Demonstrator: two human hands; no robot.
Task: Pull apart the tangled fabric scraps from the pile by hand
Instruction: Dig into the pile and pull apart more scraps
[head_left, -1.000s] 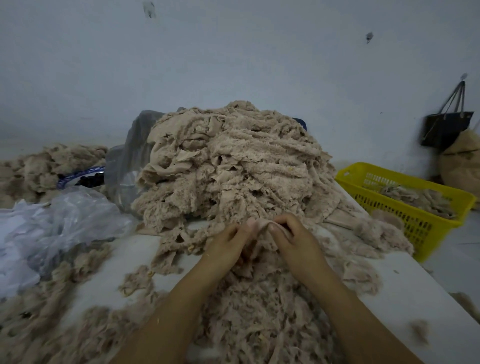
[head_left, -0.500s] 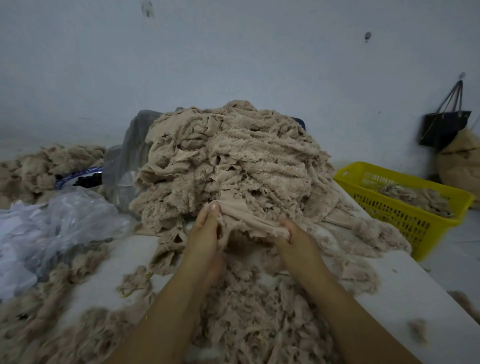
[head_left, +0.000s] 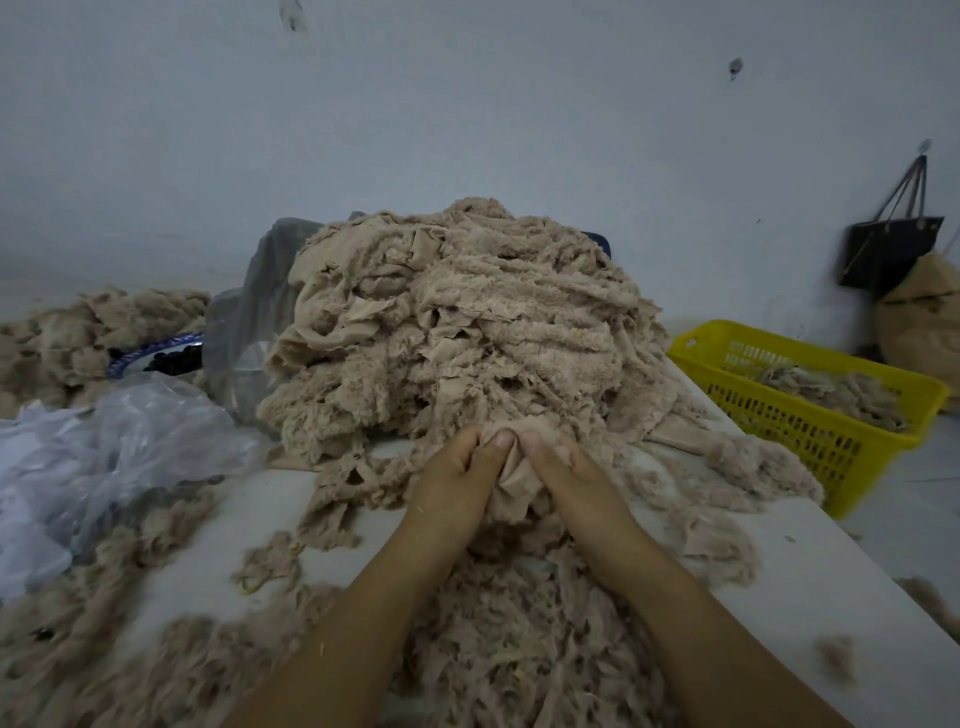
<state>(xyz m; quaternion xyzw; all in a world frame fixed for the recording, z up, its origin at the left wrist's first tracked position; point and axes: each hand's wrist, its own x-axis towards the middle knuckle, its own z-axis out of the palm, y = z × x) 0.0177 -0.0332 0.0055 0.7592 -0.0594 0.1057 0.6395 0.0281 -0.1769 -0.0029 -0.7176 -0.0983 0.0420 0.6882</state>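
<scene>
Beige crumpled fabric scrap (head_left: 511, 480) sits pinched between our two hands at the centre of the frame, at the foot of the big mound of tangled beige fabric scraps (head_left: 467, 332). Our left hand (head_left: 457, 478) and right hand (head_left: 566, 478) are close together, thumbs pressing the cloth. Loose shreds (head_left: 519, 649) litter the white table (head_left: 249, 519). We see a yellow perforated plastic basket (head_left: 810, 421) at right and clear crumpled plastic bags (head_left: 130, 441) at left.

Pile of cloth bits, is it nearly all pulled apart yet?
Not nearly. Looks done: loose scraps lie spread over the table close to the person, and a few sit in the yellow basket. In hand: the left hand and right hand pinch one beige scrap between them. Left: the big tangled pile just behind stands tall.
</scene>
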